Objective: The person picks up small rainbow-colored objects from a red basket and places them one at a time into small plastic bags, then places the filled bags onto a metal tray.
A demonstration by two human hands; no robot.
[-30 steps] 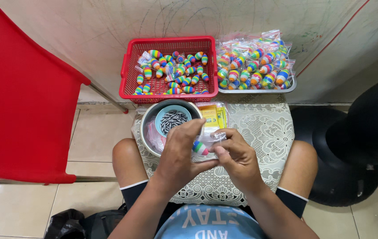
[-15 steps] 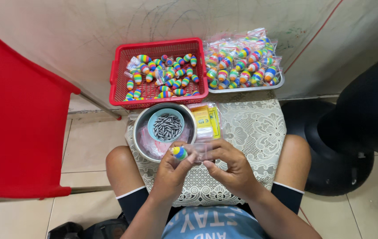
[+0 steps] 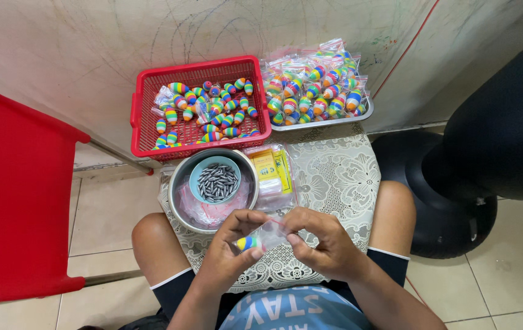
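**A:** What are the hands doing?

**B:** The left hand (image 3: 228,256) has its fingertips closed around a small rainbow-striped oval float (image 3: 248,243), pinched at its near end. The right hand (image 3: 322,244) pinches a small clear plastic bag (image 3: 270,232) between thumb and fingers. The float sits right at the left edge of the bag, touching it. Whether it is partly inside, I cannot tell.

**A:** Where is all that in the scene?

**B:** Near the viewer, over a white lace cloth (image 3: 341,177) spread across the person's lap, between bare knees.

**A:** And around them?

**B:** Just beyond the hands, to the left, stands a round steel bowl (image 3: 179,183). Inside it sits a smaller grey-blue bowl (image 3: 197,174) filled with dark metal oval weights (image 3: 217,182). Right of the steel bowl lies a stack of clear packets with yellow cards (image 3: 270,168). Farther away, against the wall, a red plastic mesh basket (image 3: 142,131) holds loose rainbow floats. To its right, a steel tray (image 3: 335,121) is heaped with bagged floats. A red plastic chair (image 3: 17,201) is at far left, and a black rounded base (image 3: 451,220) at right.
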